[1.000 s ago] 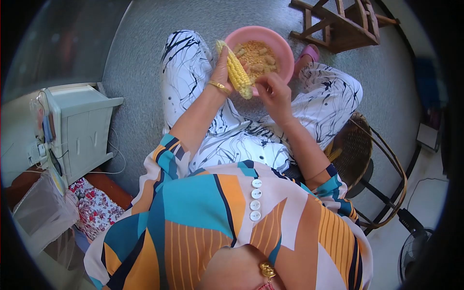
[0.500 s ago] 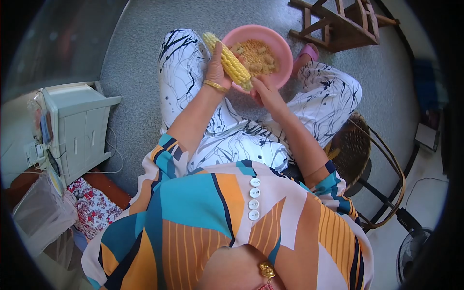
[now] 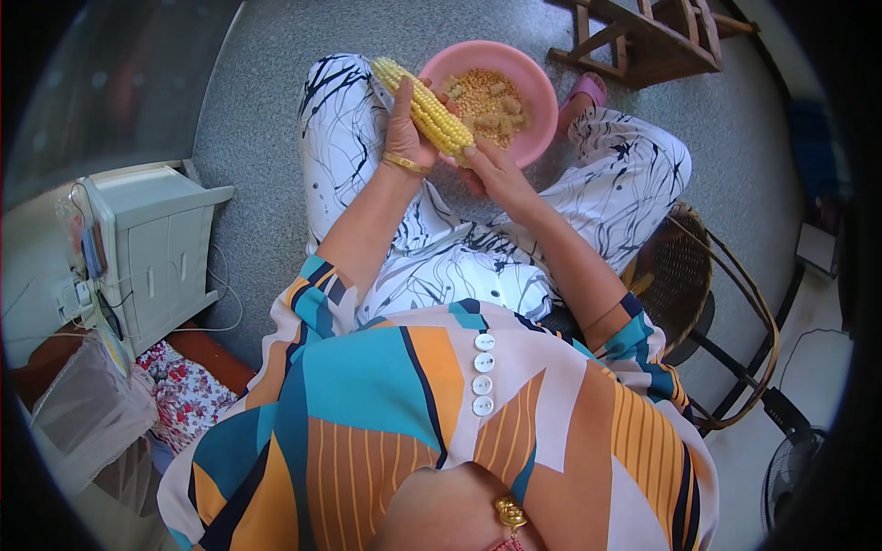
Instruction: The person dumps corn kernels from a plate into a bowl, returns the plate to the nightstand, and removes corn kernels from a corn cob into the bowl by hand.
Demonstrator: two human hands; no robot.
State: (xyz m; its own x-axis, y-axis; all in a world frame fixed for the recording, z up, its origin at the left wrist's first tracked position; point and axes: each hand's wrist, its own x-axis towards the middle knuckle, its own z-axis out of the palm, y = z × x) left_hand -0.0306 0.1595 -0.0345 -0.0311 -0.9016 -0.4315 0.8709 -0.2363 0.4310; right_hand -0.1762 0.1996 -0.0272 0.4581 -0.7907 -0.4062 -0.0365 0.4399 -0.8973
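An ear of corn (image 3: 430, 112), husked and yellow, lies slanted between my two hands over my lap. My left hand (image 3: 405, 138) is wrapped round its middle, thumb along the near side. At its lower right end, my right hand (image 3: 494, 173) grips the tip with thumb and fingers. Just beyond the hands, a pink basin (image 3: 542, 101) stands on the floor between my legs. Loose corn kernels (image 3: 473, 87) and several broken cob pieces (image 3: 501, 122) lie in it.
A wooden stool (image 3: 648, 41) lies on its side at the upper right. By my right leg stands a woven basket (image 3: 675, 271) with a long handle and something yellow inside. A fan (image 3: 795, 464) is at lower right. White drawers (image 3: 170, 257) with cables stand at left.
The ear has shifted slightly up and left with my left hand. My right hand has moved a little left, its fingers now closer round the ear's lower end.
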